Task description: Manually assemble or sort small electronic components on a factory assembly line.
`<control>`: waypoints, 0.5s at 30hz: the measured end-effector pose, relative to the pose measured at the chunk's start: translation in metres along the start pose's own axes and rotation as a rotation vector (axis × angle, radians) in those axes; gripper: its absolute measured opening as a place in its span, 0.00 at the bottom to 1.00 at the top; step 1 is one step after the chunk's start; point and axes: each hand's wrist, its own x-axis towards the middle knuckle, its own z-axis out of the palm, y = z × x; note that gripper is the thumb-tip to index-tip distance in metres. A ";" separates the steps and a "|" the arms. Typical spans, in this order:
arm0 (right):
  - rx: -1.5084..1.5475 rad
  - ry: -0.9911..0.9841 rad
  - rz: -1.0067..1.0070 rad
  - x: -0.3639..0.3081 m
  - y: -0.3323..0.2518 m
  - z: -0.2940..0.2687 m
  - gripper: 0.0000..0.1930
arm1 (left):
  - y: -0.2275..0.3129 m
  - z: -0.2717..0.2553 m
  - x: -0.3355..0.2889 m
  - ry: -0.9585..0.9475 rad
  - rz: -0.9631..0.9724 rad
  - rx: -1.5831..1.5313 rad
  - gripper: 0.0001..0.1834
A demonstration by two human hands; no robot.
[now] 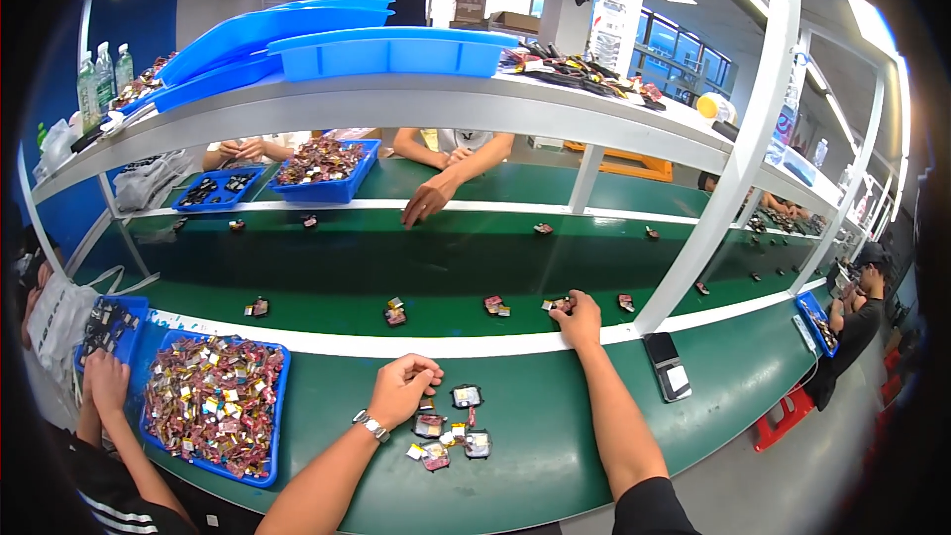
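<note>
My right hand (581,321) reaches over the white rail to the green conveyor belt. Its fingers close on a small electronic module (555,306) with a dark red circuit board. My left hand (401,392), with a metal-band watch on the wrist, hovers low over the green table, fingers curled in; whatever they hold is hidden. Beside it lie several black-framed modules, among them one with a pale top (466,396), another one (477,444) and one with a red board (434,456). More modules (396,313) sit spaced along the belt.
Left of me, a blue tray (283,406) is heaped with red boards and pale cells. A co-worker's hand (105,376) is at another blue tray (135,315). A dark flip case (667,367) lies right, by a white post (698,208). Across the belt, another person's hand (428,202) reaches in.
</note>
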 end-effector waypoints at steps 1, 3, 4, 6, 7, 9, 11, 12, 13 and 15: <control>0.113 -0.052 0.015 -0.002 -0.006 -0.002 0.31 | 0.002 -0.001 0.000 0.015 0.002 0.009 0.06; 0.225 -0.192 -0.078 -0.018 -0.025 -0.010 0.32 | 0.004 -0.002 -0.001 -0.022 -0.010 -0.040 0.08; 0.307 -0.284 -0.103 -0.028 -0.050 -0.019 0.32 | 0.006 -0.004 -0.002 -0.018 -0.029 -0.062 0.10; 0.437 -0.465 -0.184 -0.047 -0.087 -0.026 0.30 | 0.012 -0.004 -0.003 -0.044 -0.036 -0.096 0.13; 0.544 -0.525 -0.292 -0.056 -0.100 -0.026 0.31 | 0.015 -0.004 -0.002 -0.065 -0.040 -0.114 0.15; 0.563 -0.686 -0.342 -0.074 -0.127 -0.034 0.32 | 0.016 -0.004 0.002 -0.134 -0.112 -0.212 0.18; 0.585 -0.786 -0.486 -0.085 -0.154 -0.037 0.34 | 0.016 -0.017 0.000 -0.175 -0.182 -0.299 0.21; 0.590 -0.822 -0.526 -0.090 -0.162 -0.035 0.35 | 0.009 -0.025 0.003 -0.263 -0.197 -0.280 0.24; 0.553 -0.826 -0.606 -0.091 -0.163 -0.036 0.36 | 0.011 -0.024 0.003 -0.361 -0.215 -0.269 0.27; 0.513 -0.857 -0.577 -0.095 -0.162 -0.035 0.35 | 0.016 -0.025 0.003 -0.434 -0.207 -0.230 0.26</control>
